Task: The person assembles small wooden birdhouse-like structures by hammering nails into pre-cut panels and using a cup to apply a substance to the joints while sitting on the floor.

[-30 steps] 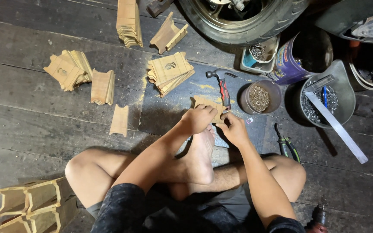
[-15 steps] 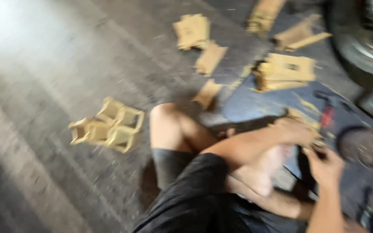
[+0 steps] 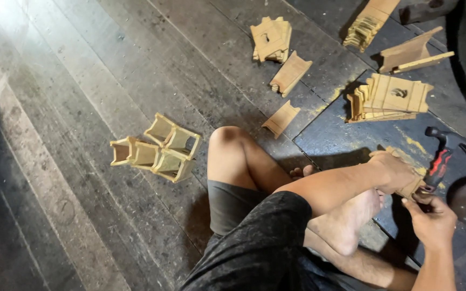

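the left hand (image 3: 392,171) is wrapped tight around a small wood piece (image 3: 412,187). the right hand (image 3: 432,221) pinches its lower edge with closed fingers. a hammer (image 3: 439,160) lies on the floor just beside them.

Tan wooden piece (image 3: 410,186), partly hidden

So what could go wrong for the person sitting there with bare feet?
The left hand and right hand hold a small wooden piece right above the bare foot; a slip might hurt toes or fingers. The hammer lies close by and could get knocked. Loose wooden pieces near the knee might poke bare skin.
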